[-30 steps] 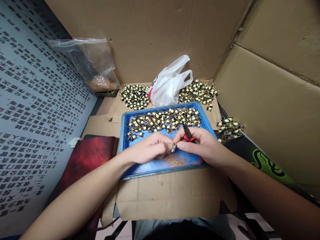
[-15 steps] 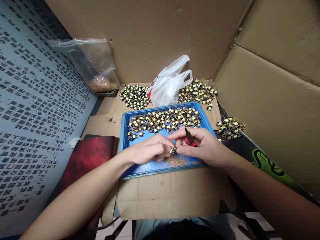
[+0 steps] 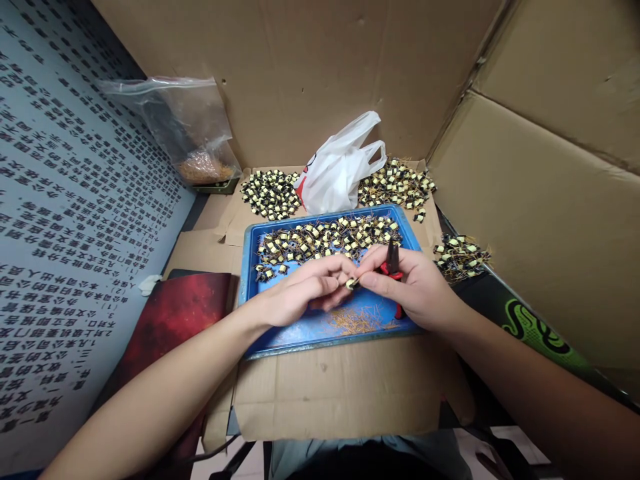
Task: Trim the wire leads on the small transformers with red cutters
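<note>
Over the blue tray [image 3: 283,339], my left hand [image 3: 305,290] is closed with its fingertips on a small transformer [image 3: 351,284], which has a yellow-wrapped body, a black base and thin wire leads. My right hand [image 3: 425,290] has red-handled pliers [image 3: 393,259] tucked in it, their dark jaws pointing up. Its thumb and forefinger pinch at the leads of that same transformer. Below the hands, cut bits of copper-coloured wire [image 3: 353,321] lie on the tray floor. Many similar transformers [image 3: 305,241] fill the tray's far half.
Behind the tray are two more transformer piles [image 3: 270,195] [image 3: 400,185], with a white plastic bag [image 3: 335,170] between them. Another heap [image 3: 461,257] sits at the right. A zip bag with wire bits [image 3: 205,163] stands back left. Cardboard walls [image 3: 300,87] enclose the back and right.
Both hands have shifted slightly up and away from me with the transformer, which is turned differently. The left fingers have straightened somewhat; the pliers have moved a little right and stand more upright.
</note>
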A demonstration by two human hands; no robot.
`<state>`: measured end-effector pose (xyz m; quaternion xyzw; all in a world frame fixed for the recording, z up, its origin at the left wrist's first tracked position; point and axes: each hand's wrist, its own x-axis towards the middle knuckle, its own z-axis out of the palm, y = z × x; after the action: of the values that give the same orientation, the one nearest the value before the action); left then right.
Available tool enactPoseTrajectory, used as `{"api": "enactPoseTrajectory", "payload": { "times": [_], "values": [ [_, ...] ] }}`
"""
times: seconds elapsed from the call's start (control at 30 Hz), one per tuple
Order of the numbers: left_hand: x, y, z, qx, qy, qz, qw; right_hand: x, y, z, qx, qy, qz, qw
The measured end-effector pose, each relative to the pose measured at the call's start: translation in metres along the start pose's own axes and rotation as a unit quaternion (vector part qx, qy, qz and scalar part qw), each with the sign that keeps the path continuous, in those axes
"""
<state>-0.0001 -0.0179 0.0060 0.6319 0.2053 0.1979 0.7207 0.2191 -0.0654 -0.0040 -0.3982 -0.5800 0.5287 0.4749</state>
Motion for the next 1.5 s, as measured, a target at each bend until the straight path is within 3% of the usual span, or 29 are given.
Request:
{"api": "enactPoseTrajectory", "payload": {
  "times": [0.13,0.43,0.73,1.23,1.5],
  "values": [
    [0.0012,-0.0054,0.0019,0.022,0.050,0.064,0.996,0.0026,-0.0002,-0.0017,0.004,0.066,0.007,0.998],
    [0.0070,-0.0112,0.0025,0.059,0.123,0.118,0.984,0.0012,-0.0003,0.0009,-0.079,0.108,-0.004,0.991],
    [0.0073,-0.0093,0.0047,0.044,0.119,0.116,0.985,-0.0036,0.0026,0.0041,-0.241,0.122,-0.128,0.954],
    [0.0074,-0.0090,0.0041,-0.002,0.117,0.089,0.989,-0.0031,0.0033,0.0046,-0.234,0.126,-0.129,0.955],
    [0.0042,-0.0081,0.0045,0.102,0.128,0.131,0.978,-0.0047,0.0007,0.0044,-0.249,0.113,-0.167,0.947]
  ]
}}
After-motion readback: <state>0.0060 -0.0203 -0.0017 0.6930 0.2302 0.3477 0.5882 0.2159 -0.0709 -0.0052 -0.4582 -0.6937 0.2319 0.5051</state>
